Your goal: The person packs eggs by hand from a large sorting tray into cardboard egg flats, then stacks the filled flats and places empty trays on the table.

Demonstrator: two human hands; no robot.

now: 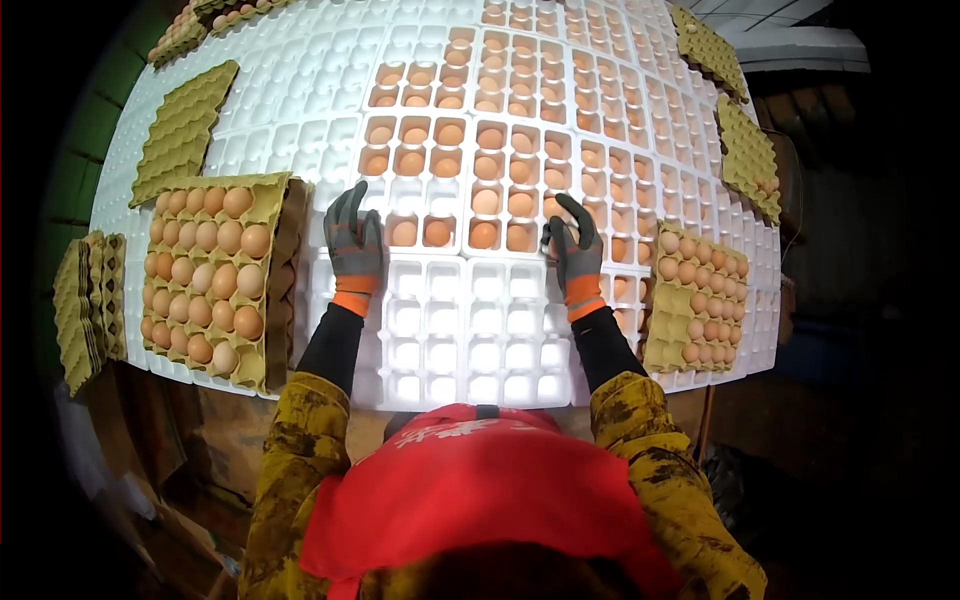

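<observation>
My left hand (353, 245), in a grey glove with an orange cuff, is over the left edge of a partly filled white foam tray (408, 190). Its fingers stretch forward, thumb apart, and nothing shows in them. To its right two eggs lie in the tray's front row, including an egg (437, 233). My right hand (577, 250), gloved alike, hovers at the right edge of the neighbouring foam tray. Its index finger and thumb curve apart beside an egg (553, 207) in a cell. The thumb partly covers the cell in front of that egg.
A stack of cardboard trays (277, 215) topped with brown eggs stands at left. Another egg-bearing cardboard tray (672, 318) lies at right. Bare cardboard trays (185, 130) rest farther back. Foam trays cover the table; the front ones (440, 325) have vacant cells.
</observation>
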